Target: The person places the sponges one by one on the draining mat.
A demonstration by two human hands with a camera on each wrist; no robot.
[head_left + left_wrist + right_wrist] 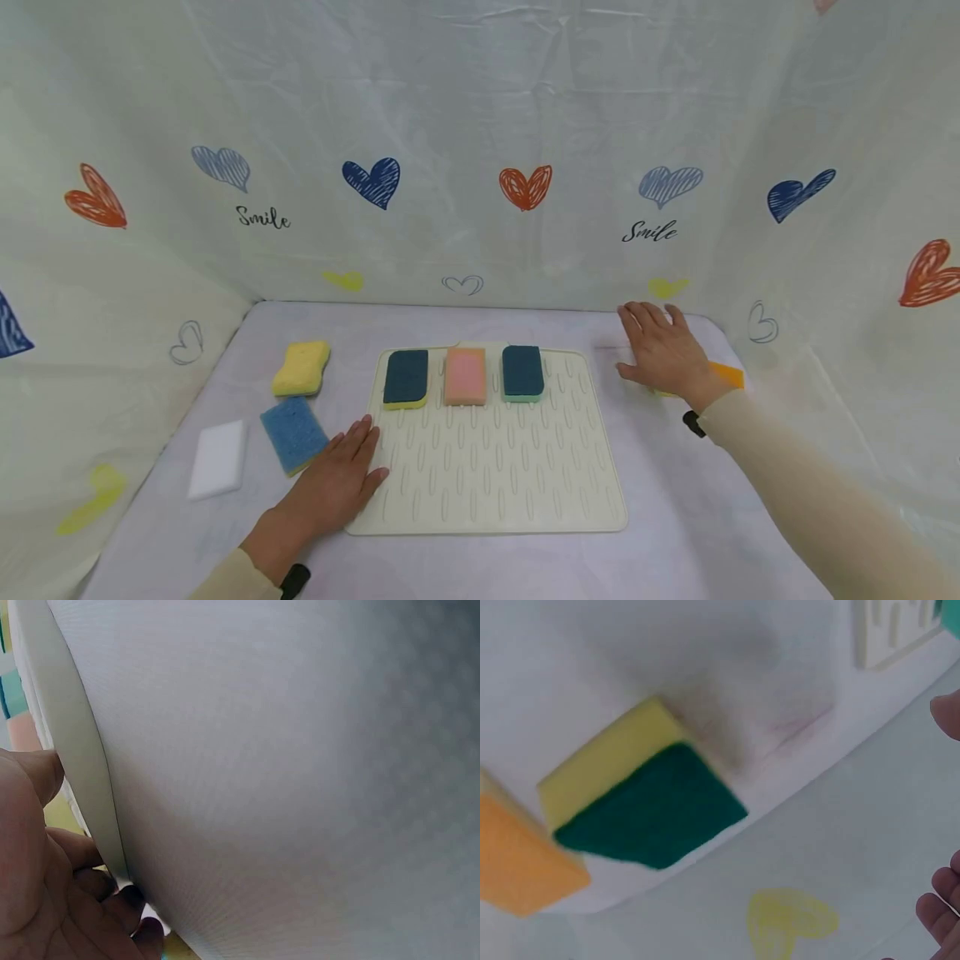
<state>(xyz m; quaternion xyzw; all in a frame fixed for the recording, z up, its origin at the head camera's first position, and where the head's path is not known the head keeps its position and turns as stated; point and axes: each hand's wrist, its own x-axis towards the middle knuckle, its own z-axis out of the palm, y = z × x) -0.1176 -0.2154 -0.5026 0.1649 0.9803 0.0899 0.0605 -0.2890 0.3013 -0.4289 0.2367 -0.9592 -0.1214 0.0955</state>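
My left hand (333,483) rests at the left edge of a cream ribbed mat (495,475), its fingers extended and thumb over the mat. Close by that hand's wrist side lies a blue sponge (292,432). Three sponges stand in a row along the mat's back: a dark-topped yellow one (406,377), a pink one (466,379) and a dark-topped green one (522,372). To the right of the mat, my right hand (663,354) hovers with spread fingers and holds nothing. Beneath it, mostly hidden in the head view, is a green-and-yellow scouring sponge (652,802).
An orange sponge (729,375) lies beside my right wrist. On the left side of the table are a yellow sponge (302,369) with a waisted shape and a white block (217,460). A printed curtain (450,100) closes off the back and sides.
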